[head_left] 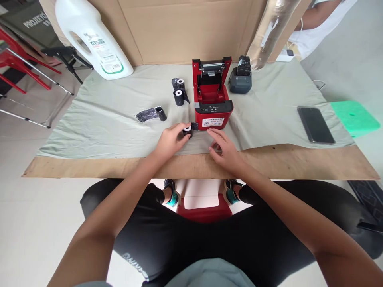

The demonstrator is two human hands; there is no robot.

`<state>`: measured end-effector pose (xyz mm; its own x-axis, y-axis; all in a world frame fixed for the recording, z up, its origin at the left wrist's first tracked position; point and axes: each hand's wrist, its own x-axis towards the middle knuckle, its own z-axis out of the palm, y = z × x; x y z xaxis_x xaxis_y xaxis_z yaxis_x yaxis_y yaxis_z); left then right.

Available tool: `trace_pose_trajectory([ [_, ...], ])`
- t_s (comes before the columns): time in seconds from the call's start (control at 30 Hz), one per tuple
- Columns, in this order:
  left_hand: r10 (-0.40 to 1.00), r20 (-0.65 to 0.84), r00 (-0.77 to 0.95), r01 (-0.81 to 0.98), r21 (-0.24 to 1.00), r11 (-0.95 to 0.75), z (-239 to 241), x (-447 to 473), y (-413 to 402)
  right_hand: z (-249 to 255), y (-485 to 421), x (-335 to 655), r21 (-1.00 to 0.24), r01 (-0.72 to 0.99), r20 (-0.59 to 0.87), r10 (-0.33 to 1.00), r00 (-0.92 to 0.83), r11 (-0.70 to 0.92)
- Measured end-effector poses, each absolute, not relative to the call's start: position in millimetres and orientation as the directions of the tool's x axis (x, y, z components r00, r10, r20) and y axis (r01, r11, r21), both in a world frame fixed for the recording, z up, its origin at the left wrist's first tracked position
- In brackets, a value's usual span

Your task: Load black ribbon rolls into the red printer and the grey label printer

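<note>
A red receipt printer [212, 95] stands on the grey cloth [113, 115] with its lid up and its paper bay bare. My left hand [171, 140] is closed on a small black paper roll [188, 131] just in front of the printer's left corner, a short black tail sticking out toward the printer. My right hand [226, 149] rests beside it on the cloth, fingers loosely curled and apart, holding nothing. Two more black rolls [179, 92] stand left of the printer. Another roll [155, 114] lies partly unwound farther left.
A dark grey printer [241, 77] sits right of the red one. A black phone [315, 124] lies at the right, next to a green stool [354, 116]. A white jug [94, 38] stands back left by red chair frames [18, 59]. Cardboard walls the back; another person [321, 22] is back right.
</note>
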<state>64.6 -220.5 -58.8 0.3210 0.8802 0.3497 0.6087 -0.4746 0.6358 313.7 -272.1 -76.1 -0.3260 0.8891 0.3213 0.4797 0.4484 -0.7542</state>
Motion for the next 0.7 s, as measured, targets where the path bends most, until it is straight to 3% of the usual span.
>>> trace_pose_trajectory([
  [0.23,0.852,0.423,0.310,0.586,0.620,-0.521,-55,67,-219,-78,-274,313,-0.713,0.508,0.330,0.870,-0.365,0.484],
  [0.5,0.873,0.455,0.178,0.614,0.641,-0.460,-40,63,-209,-78,-279,312,-0.551,0.593,0.351,0.808,-0.473,0.587],
  [0.7,0.897,0.434,-0.079,0.675,0.686,-0.272,3,22,-131,-81,-277,311,-0.465,0.618,0.415,0.773,-0.481,0.634],
])
